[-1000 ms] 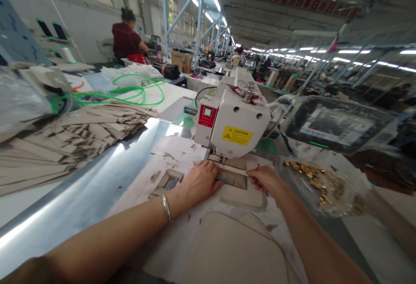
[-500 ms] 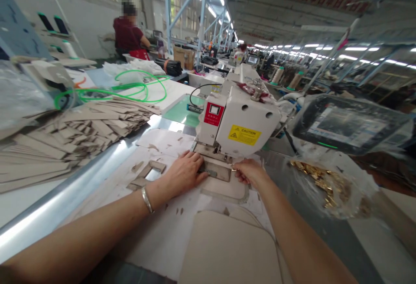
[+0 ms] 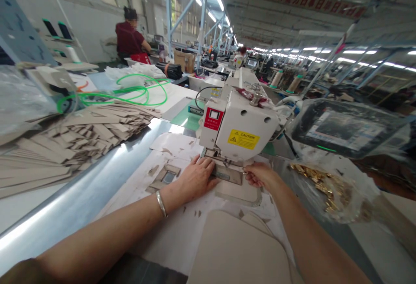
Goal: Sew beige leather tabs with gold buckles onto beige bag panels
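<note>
My left hand (image 3: pixel 198 178) lies flat on a white template sheet (image 3: pixel 156 227), fingers stretched out beside a framed rectangular opening (image 3: pixel 229 175) under the head of a white sewing machine (image 3: pixel 242 117). At the right end of that opening, my right hand (image 3: pixel 260 174) is closed in a pinch. A small metallic glint shows at its fingertips, too small to name. Below the opening, a beige panel (image 3: pixel 238 192) shows within the sheet. A second framed opening (image 3: pixel 167 176) sits left of my left hand. Larger rounded beige panels (image 3: pixel 238 249) lie nearest to me.
Many beige strips (image 3: pixel 87 136) are heaped at the left, with a green tube (image 3: pixel 143 97) behind them. On the right are a plastic-wrapped control screen (image 3: pixel 341 125) and a clear bag of gold-coloured metal pieces (image 3: pixel 328 186). A person (image 3: pixel 131 39) sits farther back.
The template sheet, its openings and both hands have shifted to the right relative to the machine head. My left hand still lies flat and my right hand keeps its pinch.
</note>
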{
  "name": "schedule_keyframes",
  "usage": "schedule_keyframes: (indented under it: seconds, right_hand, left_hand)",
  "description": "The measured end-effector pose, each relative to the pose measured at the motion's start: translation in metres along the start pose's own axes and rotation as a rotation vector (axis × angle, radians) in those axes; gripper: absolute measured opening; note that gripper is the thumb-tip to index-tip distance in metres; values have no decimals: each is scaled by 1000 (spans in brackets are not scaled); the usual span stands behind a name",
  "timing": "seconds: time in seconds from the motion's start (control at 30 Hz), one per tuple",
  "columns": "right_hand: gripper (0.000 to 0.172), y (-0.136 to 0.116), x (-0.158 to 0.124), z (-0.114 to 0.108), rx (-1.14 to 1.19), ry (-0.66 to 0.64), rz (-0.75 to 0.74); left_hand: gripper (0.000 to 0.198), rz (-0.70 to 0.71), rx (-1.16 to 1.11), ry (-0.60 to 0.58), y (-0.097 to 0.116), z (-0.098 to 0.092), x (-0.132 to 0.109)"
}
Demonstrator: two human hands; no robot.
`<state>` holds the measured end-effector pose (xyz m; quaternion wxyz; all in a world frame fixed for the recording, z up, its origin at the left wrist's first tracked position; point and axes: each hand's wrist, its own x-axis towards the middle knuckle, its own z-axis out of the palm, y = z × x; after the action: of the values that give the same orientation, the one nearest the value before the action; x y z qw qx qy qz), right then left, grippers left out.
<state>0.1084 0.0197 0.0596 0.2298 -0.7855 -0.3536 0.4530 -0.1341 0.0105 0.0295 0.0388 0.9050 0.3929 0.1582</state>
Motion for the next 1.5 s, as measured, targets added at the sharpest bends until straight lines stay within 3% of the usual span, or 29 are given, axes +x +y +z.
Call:
schedule_keyframes:
  seconds: [0.37, 0.57, 0.67, 0.87, 1.13, 1.27, 1.4, 1.5]
  right_hand:
    - [12, 29, 8, -41, 19, 16, 40]
    - [13, 44, 8, -62, 33, 48, 39]
    - [14, 46, 3, -65, 60, 57, 19]
    - [11, 43, -2, -62, 31, 84, -39]
    - [14, 55, -10, -58, 55, 55, -95]
    - [5, 63, -13, -52, -3, 145, -179]
    - [8, 68, -19, -51, -313, 375, -341]
    - [15, 82, -40, -67, -414, 481, -401]
  left_hand:
    - [46, 171, -72, -30, 25, 6, -11]
    - [35, 228, -123, -34, 50, -5, -12]
    - [33, 264, -174, -118, 65, -12, -12]
    - [46, 437, -242, -300, 87, -16, -10]
    - [62, 396, -151, -494, 102, -27, 12]
    - [49, 487, -126, -372, 110, -25, 11]
    - [5, 682, -216, -236, 118, -20, -1]
    - [10, 723, -283, -238, 119, -17, -10]
